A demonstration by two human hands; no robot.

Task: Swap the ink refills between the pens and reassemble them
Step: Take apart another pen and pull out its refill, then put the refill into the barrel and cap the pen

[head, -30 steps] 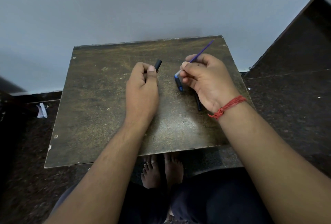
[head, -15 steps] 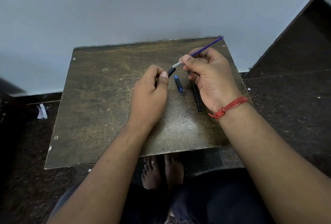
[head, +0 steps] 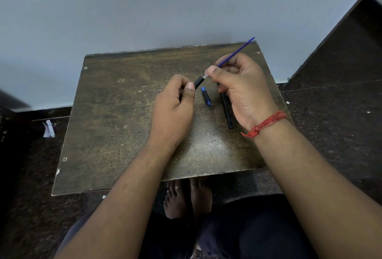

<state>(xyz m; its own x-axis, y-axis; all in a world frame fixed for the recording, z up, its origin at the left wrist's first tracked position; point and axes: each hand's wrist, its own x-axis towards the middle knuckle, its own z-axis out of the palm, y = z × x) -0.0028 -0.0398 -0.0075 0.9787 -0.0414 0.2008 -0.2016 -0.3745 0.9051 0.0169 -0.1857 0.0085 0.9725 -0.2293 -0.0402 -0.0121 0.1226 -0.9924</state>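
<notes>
My left hand (head: pixel 172 112) grips a black pen barrel (head: pixel 198 82), whose open end sticks out past my thumb toward the right. My right hand (head: pixel 241 91) pinches a thin blue ink refill (head: pixel 237 53); its pale tip touches the barrel's opening and its long end points up and right past the table corner. A short blue pen piece (head: pixel 206 96) lies on the worn table (head: pixel 107 118) between my hands. A black pen part (head: pixel 227 112) lies partly under my right palm.
The small table stands against a pale wall (head: pixel 144 6). A crumpled white scrap (head: pixel 48 128) lies on the dark floor at the left. My bare feet (head: pixel 187 196) show under the table's near edge. A red thread band (head: pixel 263 124) circles my right wrist.
My left hand moved right and turned the black barrel toward the refill. My right hand lifted the refill off the blue piece and brought its tip to the barrel's opening.
</notes>
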